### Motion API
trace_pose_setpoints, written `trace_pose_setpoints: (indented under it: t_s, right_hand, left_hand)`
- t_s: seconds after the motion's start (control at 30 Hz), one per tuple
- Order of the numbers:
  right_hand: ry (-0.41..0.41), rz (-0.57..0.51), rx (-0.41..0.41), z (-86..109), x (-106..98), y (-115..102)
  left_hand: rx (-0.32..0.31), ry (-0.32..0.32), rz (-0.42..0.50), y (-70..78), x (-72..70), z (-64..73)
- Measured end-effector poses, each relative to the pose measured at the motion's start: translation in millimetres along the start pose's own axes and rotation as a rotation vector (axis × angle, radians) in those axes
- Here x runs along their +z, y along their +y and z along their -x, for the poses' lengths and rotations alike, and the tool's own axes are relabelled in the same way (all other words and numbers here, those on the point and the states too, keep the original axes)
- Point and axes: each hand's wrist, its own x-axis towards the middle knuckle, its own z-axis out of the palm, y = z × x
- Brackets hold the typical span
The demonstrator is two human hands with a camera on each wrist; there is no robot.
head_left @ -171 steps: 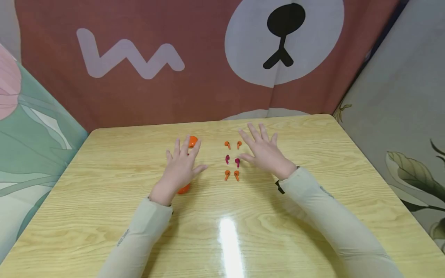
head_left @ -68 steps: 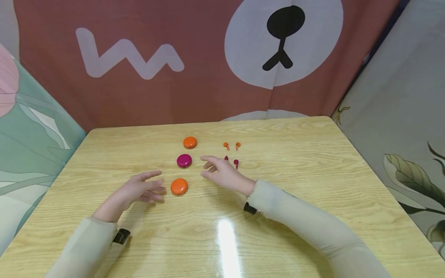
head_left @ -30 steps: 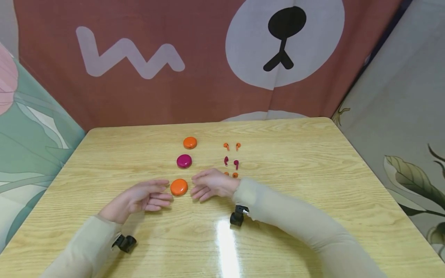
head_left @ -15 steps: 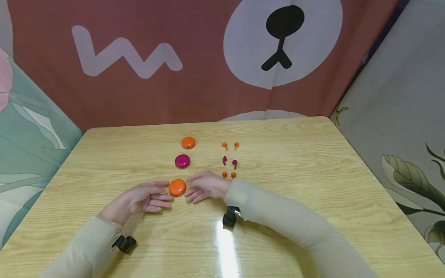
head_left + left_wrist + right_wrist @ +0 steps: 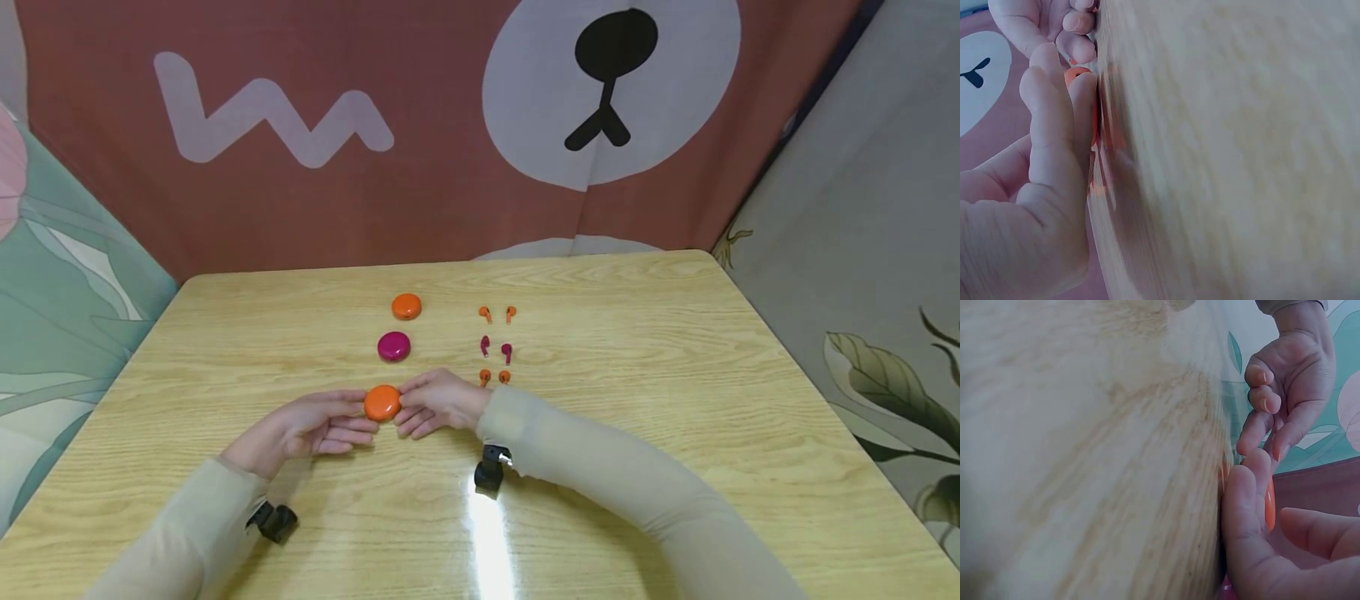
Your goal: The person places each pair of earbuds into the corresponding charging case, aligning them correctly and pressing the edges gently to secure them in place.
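The nearest orange round earbud case (image 5: 382,403) lies on the table between both hands. My left hand (image 5: 318,425) is at its left edge, thumb and fingers fairly straight, fingertips right at the rim. From the other side, my right hand (image 5: 442,404) has its thumb at the right edge, fingers lightly bent below it. In the right wrist view, the orange case (image 5: 1270,505) shows between the right thumb and fingers; in the left wrist view, the left fingers partly hide the case (image 5: 1077,76). Beyond it sit a magenta case (image 5: 393,346) and another orange case (image 5: 407,306).
To the right lie earbuds in pairs: orange earbuds (image 5: 511,313) at the back, magenta earbuds (image 5: 507,352) in the middle, orange earbuds (image 5: 485,377) in front, partly hidden by the right forearm. The wooden table (image 5: 637,333) meets a brown printed cloth (image 5: 450,208) behind.
Both hands, earlier spread over the cases and earbuds, have come down to the nearest orange case. In the last second the right hand has moved left to its edge; the left has edged slightly right.
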Motion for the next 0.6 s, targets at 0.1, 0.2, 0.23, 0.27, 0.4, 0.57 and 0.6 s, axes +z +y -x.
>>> trace_pose_setpoints:
  t_s: [0.1,0.2,0.23,0.27,0.4,0.57,0.6]
  right_hand:
    - [0.009,0.001,-0.003,-0.3,1.7,0.1]
    - [0.020,0.006,-0.002,0.7,3.9,-1.1]
    - [0.024,0.007,-0.004,1.1,4.6,-1.3]
    - [0.028,0.008,-0.005,1.8,5.3,-1.8]
    - [0.043,0.008,-0.009,3.1,6.4,-2.3]
    - [0.051,0.009,-0.011,3.9,6.5,-1.2]
    - [0.054,0.009,-0.014,4.2,6.4,-1.0]
  left_hand:
    - [-0.006,-0.003,0.006,0.4,0.8,-0.9]
    - [-0.006,-0.006,0.020,0.7,1.7,-1.4]
    - [-0.004,-0.005,0.027,0.8,2.1,-1.4]
    - [-0.002,-0.004,0.033,0.8,2.5,-1.4]
    - [0.004,-0.004,0.055,0.6,4.0,-1.8]
    - [0.004,0.007,0.066,1.2,6.0,-1.8]
    - [0.007,0.010,0.068,1.6,6.5,-1.6]
